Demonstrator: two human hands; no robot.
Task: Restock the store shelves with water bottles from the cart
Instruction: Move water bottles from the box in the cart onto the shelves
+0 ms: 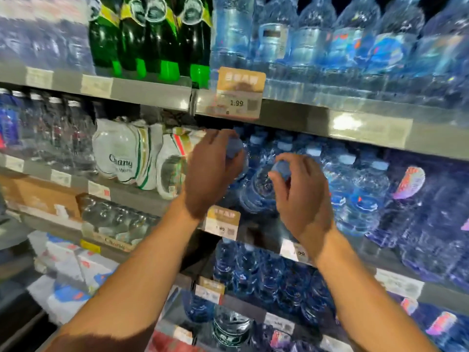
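Hands at the shelf edge: our left hand and right hand each pinch a water bottle's cap.

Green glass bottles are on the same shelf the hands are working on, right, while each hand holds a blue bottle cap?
Not quite. In the head view the green glass bottles stand one shelf above. The left hand and right hand each grip a blue bottle cap as you said.
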